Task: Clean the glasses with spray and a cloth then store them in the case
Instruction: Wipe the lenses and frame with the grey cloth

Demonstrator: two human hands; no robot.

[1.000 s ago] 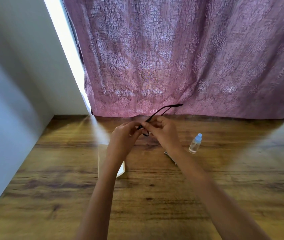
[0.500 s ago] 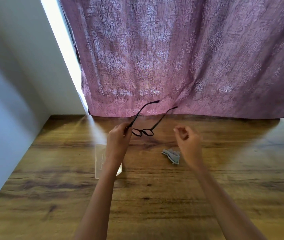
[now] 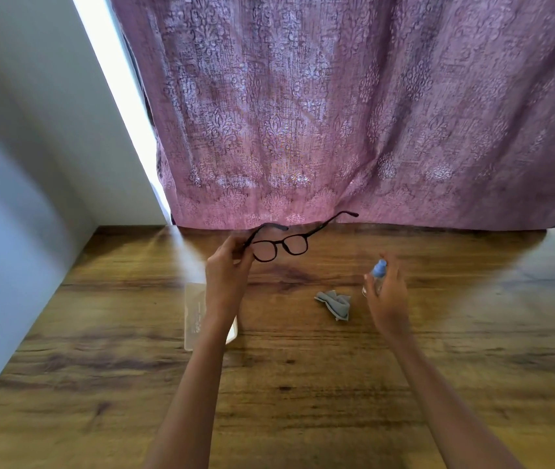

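Glasses being held up in the left hand, with the right hand curling round the spray bottle.

One pair of glasses, one spray bottle, one cloth, one case and two hands are showing over the wooden table. The left hand is pinching the dark frame at its left hinge, so the glasses are hanging above the far middle of the table, arms unfolded and pointing toward the purple curtain. They are sitting just right of that hand and well left of the right hand. The right hand's thumb and fingers are wrapping the clear, blue-capped bottle, though blur is hiding whether it is leaving the table. The crumpled grey cloth is lying between the hands, near the right one. The pale case is lying partly under the left wrist.
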